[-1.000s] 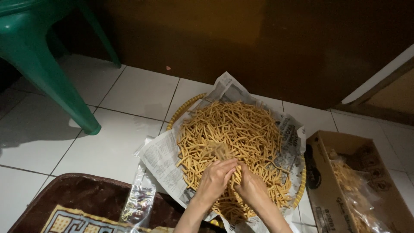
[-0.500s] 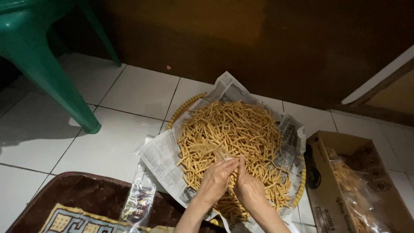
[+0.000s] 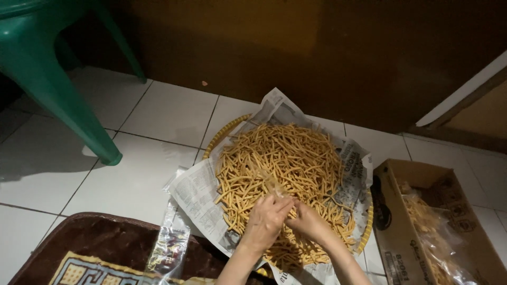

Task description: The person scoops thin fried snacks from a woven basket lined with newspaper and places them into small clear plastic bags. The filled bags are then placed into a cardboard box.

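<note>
Both hands sit together at the near edge of the snack sticks [image 3: 280, 174]: left hand [image 3: 266, 219] and right hand [image 3: 311, 221] pinch a few. They look light, brittle, so loose bunches, no squeezing

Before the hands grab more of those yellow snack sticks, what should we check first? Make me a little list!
1. Both hands over the pile: ok. Left hand and right hand sit together on the snack sticks.
2. Something thin and clear held between the hands: cannot tell what it is.
3. Newspaper under the sticks: ok, it lines the round woven tray.
4. Sticks staying on the paper: ok, none seen on the white floor tiles.
5. Cardboard box within reach: ok, it stands open to the right, with filled clear bags inside.
</note>
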